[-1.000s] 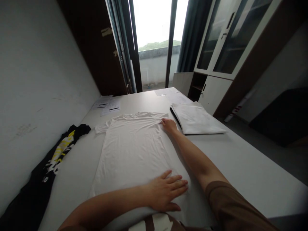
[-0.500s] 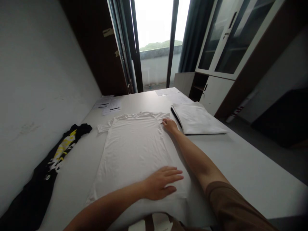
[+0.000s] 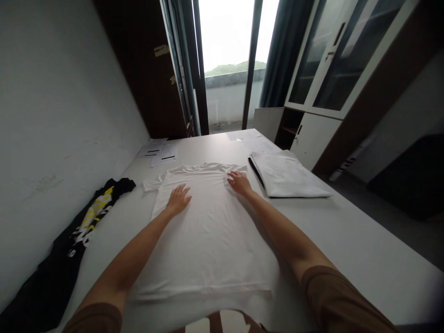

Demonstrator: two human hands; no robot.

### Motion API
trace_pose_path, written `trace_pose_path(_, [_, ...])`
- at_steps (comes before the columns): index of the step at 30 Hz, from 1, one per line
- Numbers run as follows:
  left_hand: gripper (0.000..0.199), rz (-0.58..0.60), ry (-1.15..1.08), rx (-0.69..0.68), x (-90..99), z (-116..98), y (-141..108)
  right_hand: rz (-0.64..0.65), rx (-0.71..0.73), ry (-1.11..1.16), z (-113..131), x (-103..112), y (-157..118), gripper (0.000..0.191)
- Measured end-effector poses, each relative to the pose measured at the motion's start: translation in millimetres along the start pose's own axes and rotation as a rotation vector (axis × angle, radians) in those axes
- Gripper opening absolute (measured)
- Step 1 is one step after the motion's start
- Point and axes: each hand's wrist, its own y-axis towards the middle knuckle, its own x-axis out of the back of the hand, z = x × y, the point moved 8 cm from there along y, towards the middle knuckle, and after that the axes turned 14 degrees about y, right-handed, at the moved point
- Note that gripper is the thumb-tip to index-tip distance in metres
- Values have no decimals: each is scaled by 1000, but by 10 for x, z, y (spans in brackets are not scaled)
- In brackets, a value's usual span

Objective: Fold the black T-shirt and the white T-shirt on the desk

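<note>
A white T-shirt point(image 3: 208, 231) lies spread flat on the white table point(image 3: 347, 249), its collar at the far end and its hem near my body. My left hand point(image 3: 179, 199) rests on the upper left part of the shirt, fingers apart and holding nothing. On the upper right part, just below the sleeve, my right hand point(image 3: 239, 182) lies with its fingers spread on the fabric, also holding nothing.
A folded white cloth point(image 3: 291, 173) with a dark layer under it is right of the shirt. Black clothing with yellow and white print point(image 3: 62, 259) lies along the left wall. Printed papers point(image 3: 164, 153) are at the far left; more sheets point(image 3: 246, 135) lie at the far edge.
My left hand has moved from the lower right of the shirt up to its upper left. My right hand has shifted slightly left, from the sleeve area onto the shirt body.
</note>
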Motion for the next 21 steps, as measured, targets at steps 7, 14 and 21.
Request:
trace_pose_path(7, [64, 139, 71, 179, -396, 610, -13, 276, 63, -66, 328, -449, -157, 60])
trace_pose_path(14, [69, 178, 76, 195, -508, 641, 3, 311, -36, -111, 199, -438, -176, 63])
trace_pose_path(21, [66, 134, 72, 224, -446, 609, -2, 290, -81, -110, 73, -413, -121, 63])
